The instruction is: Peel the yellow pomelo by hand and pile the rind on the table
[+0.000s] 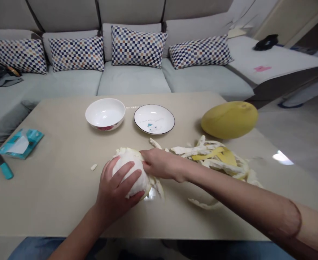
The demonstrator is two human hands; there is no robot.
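At the far left of a beige table (53, 206), a teal wipes packet (20, 143) lies beside a small teal-and-black implement (5, 169), either a knife or a marker; the view does not settle which. Toward the middle, a crumb of white pith (94, 167) sits just left of a pomelo (126, 156), which rests on the table between a person's two hands. No yellow rind shows on its exposed side, only thick white pith, and no segments are visible; ragged flaps of pith and peel remain around its lower edge. The left hand (118, 191) cups the near side, its fingers (123, 173) spread across the pith. The right hand (162, 164) reaches in from the other side, its fingers pressed together, their tips against the top edge of the fruit; whether they pinch a flap of pith there cannot be told. Beyond the hands stand a white bowl (104, 126) and a white plate with a dark rim (153, 134). To the right, a loose heap of peeled rind strips (210, 153) shows yellow skin and white pith, and a second pomelo (229, 120), its yellow rind intact, lies past it near the table's far edge.
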